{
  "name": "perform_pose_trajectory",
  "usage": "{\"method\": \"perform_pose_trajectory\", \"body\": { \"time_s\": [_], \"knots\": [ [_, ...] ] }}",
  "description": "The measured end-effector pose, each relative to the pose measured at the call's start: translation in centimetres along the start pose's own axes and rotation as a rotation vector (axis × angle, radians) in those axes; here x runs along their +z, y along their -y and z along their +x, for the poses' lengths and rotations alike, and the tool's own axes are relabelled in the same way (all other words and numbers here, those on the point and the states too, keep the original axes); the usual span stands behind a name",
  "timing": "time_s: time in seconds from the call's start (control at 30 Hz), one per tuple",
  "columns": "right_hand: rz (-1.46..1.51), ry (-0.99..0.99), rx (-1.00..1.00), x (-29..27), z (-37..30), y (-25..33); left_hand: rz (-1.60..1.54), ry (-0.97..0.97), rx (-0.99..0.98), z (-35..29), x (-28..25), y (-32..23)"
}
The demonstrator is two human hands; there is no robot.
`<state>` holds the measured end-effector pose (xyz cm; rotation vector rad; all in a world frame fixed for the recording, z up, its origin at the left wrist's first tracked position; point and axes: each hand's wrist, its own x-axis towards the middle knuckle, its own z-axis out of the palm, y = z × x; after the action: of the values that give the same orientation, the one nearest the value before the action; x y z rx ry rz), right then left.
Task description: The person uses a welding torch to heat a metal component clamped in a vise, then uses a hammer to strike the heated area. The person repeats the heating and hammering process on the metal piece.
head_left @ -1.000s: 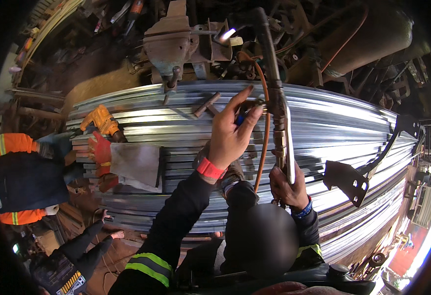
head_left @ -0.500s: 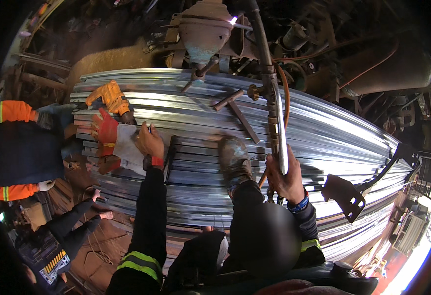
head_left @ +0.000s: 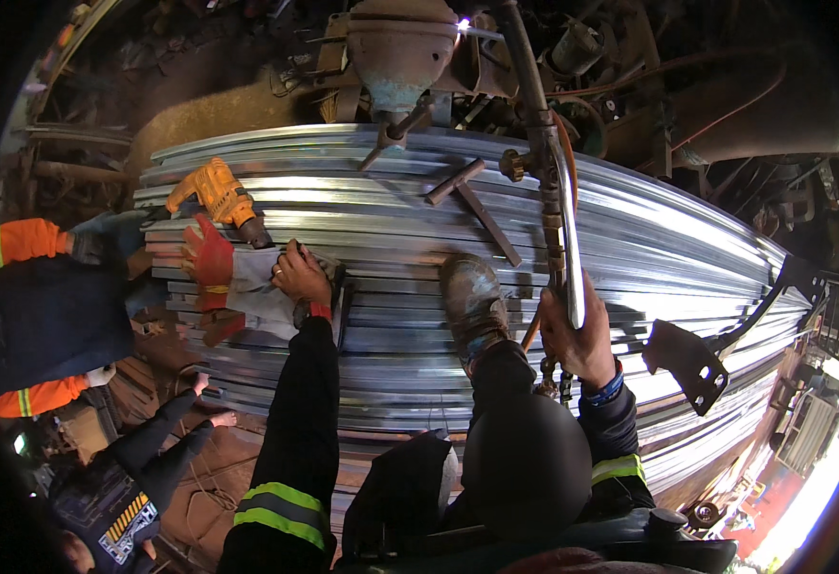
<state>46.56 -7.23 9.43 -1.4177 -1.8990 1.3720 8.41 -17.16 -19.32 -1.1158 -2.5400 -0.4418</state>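
Observation:
My left hand (head_left: 301,275) rests on a grey and red work glove (head_left: 233,277) lying on the stack of shiny corrugated metal sheets (head_left: 630,249), fingers curled onto the fabric. A yellow power drill (head_left: 217,196) lies just beyond the glove. My right hand (head_left: 577,335) grips a long metal torch pipe (head_left: 553,201) with an orange hose along it; the pipe runs up to a bright spark at the top. My worn boot (head_left: 472,297) is planted on the sheets between both hands.
A T-shaped metal tool (head_left: 472,196) lies on the sheets near the pipe. A black bracket (head_left: 687,359) sits at the right. A person in orange sleeves (head_left: 27,306) and another crouching person (head_left: 123,478) are at the left. Dark machinery (head_left: 410,48) looms behind.
My left hand dropped from the hose fitting near the pipe down to the left onto the glove. The view shifted lower; my right hand kept its hold on the pipe.

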Motion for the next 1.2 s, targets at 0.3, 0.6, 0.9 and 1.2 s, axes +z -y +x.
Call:
{"method": "perform_pose_trajectory", "body": {
  "time_s": [0.3, 0.6, 0.9, 1.2],
  "knots": [
    [0.025, 0.017, 0.051, -0.04, -0.19, -0.03, -0.045, 0.012, -0.009, 0.05, -0.26, 0.03],
    [0.0, 0.014, -0.022, -0.15, -0.05, -0.58, -0.036, 0.023, -0.006, 0.13, -0.43, -0.37],
    [0.034, 0.029, 0.049, -0.17, -0.15, -0.69, -0.029, 0.048, -0.022, 0.1, -0.53, -0.28],
    [-0.005, 0.02, -0.028, -0.38, -0.11, -0.57, -0.042, 0.053, -0.012, 0.09, -0.51, -0.31]
  ]
}}
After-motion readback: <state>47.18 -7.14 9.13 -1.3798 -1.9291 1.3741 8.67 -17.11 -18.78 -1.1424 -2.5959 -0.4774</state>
